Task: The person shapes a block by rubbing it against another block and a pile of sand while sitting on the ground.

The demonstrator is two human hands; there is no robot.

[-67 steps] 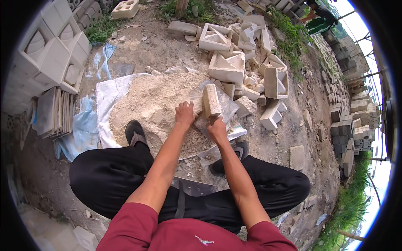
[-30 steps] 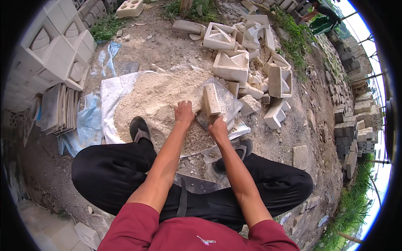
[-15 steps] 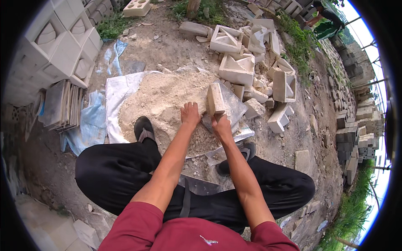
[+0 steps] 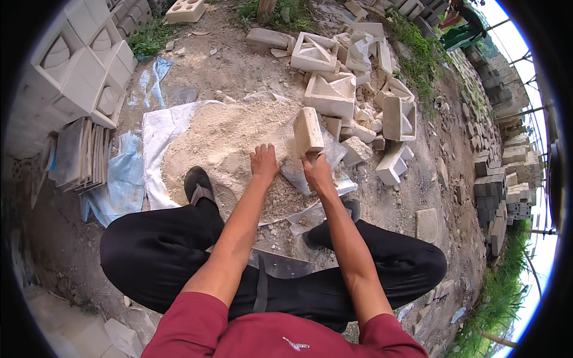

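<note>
Observed right fingers (image 4: pixel 308 166) wrapped round handle of wooden mallet (image 4: pixel 307 129), with head just beyond them. Observed left fingers (image 4: pixel 262 153) bent over crushed stone (image 4: pixel 209 134); cannot tell if gripping any. Noted white sheet (image 4: pixel 157 128) edge left of these, broken cast blocks (image 4: pixel 329 106) beyond right fingers, open dirt ground (image 4: pixel 389 210) nearer, rightward.

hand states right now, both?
Left hand: palm down at the pale crushed material; underside hidden, grip can't be told.
Right hand: closed, holding a block-headed mallet.
</note>
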